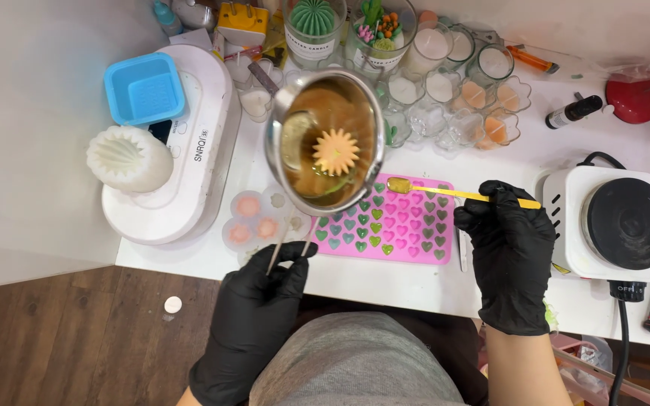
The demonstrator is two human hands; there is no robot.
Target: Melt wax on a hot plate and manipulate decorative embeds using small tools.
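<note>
Left hand (253, 312) fingers pinch the wire handle of the rigid, sloshing steel melting pot (326, 139); right hand (511, 252) fingers grip a light yellow spoon (457, 193) at 3 o'clock, over the floppy pink heart mould (408, 237).

A steel pot (325, 143) with brown liquid and an orange flower shape hangs tilted above the pink heart mould (385, 219); a yellow spoon (445, 192) lies level over the mould.

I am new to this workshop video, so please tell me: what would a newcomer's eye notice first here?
First, the shiny metal pitcher held up at the centre by the black-gloved left hand, with an orange flower shape seen inside it. Just below lies the pink heart mould, over which the right hand holds a yellow spoon. At the right stands a white hotplate.
</note>
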